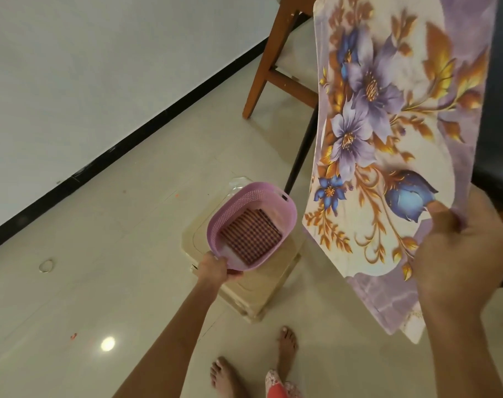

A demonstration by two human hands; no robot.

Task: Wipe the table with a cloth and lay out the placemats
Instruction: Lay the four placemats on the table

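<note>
The left hand [216, 268] grips the near rim of a lilac perforated plastic basket [284, 208], fingers curled under its edge, holding it above a cream plastic stool [253, 300] on the pale tiled floor [101, 239]. Inside the basket lies a folded purple-and-white checked cloth [251, 239], flat on its bottom. To the right of the basket, the right hand [462, 259] pinches the lower edge of a stiff rectangular placemat printed with purple and blue flowers and gold leaves [388, 133], thumb on the printed face; the mat stands nearly upright in the air, and a second mat edge shows behind its lower corner. Beyond the basket stands a brown wooden chair [273, 67]. A dark counter edge [494, 156] shows behind the placemat. Near the basket's left, a small metal ring [46, 266] lies on the floor.
</note>
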